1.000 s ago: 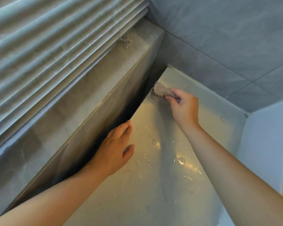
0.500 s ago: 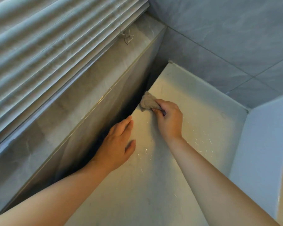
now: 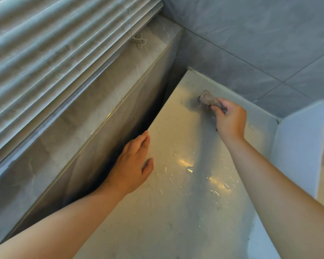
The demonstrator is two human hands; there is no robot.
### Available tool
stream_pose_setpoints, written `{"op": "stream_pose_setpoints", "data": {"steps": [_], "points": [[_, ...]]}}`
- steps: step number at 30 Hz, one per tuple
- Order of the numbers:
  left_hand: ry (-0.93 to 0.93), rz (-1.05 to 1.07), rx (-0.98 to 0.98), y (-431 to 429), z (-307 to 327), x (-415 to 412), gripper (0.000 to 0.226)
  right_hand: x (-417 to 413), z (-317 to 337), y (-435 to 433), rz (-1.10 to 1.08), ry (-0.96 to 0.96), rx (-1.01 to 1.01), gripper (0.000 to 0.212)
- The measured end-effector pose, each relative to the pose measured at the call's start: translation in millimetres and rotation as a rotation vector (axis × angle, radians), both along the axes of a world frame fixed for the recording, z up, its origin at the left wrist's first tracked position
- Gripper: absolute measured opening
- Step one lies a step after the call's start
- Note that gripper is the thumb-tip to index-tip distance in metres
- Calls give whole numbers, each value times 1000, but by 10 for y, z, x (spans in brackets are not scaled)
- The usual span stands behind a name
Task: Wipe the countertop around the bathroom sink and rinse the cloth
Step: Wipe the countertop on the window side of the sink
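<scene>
The pale glossy countertop point(image 3: 176, 212) runs away from me into a far corner, with water drops glinting in its middle. My right hand point(image 3: 230, 120) grips a crumpled brownish-grey cloth point(image 3: 207, 99) and holds it against the counter near the back wall. My left hand point(image 3: 133, 165) lies flat with straight fingers on the counter's left edge, next to the dark gap. No sink shows in this view.
A grey stone window sill point(image 3: 101, 101) rises along the left, with slatted blinds point(image 3: 54, 43) and a knotted blind cord point(image 3: 139, 42) above it. Grey wall tiles point(image 3: 260, 43) close the back. A white raised rim point(image 3: 297, 146) bounds the right side.
My right hand has carried the cloth from the left edge by the gap away and rightward, toward the back wall. The left hand has stayed in place.
</scene>
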State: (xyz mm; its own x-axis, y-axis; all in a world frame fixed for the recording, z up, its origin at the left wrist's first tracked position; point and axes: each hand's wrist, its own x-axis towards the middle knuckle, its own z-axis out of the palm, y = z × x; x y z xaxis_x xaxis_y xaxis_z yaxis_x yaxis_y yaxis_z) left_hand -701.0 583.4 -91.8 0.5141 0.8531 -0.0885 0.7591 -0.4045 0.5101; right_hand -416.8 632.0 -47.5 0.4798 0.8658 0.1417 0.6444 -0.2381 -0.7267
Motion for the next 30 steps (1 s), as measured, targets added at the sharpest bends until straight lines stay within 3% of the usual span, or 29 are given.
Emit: {"op": "stream_pose_setpoints", "data": {"steps": [7,15,19,22,25,30], "points": [[-7,-5,0,1,-3,-2,64,-111,-364,-51,-27,-48,-31,25],[-18,-6,-24,3,72,4,64,-617,-408,-783,79,-77,16,30],[-26,7,-93,-6,164,2,69,-683,-213,-957,127,110,-78,27],[12,-48,-19,-59,233,-17,64,-551,12,-956,47,175,-23,30],[1,-174,62,-137,290,18,57,-204,148,-777,-22,109,28,28],[83,-250,128,-228,262,86,58,430,18,-544,-141,-35,-71,22]]}}
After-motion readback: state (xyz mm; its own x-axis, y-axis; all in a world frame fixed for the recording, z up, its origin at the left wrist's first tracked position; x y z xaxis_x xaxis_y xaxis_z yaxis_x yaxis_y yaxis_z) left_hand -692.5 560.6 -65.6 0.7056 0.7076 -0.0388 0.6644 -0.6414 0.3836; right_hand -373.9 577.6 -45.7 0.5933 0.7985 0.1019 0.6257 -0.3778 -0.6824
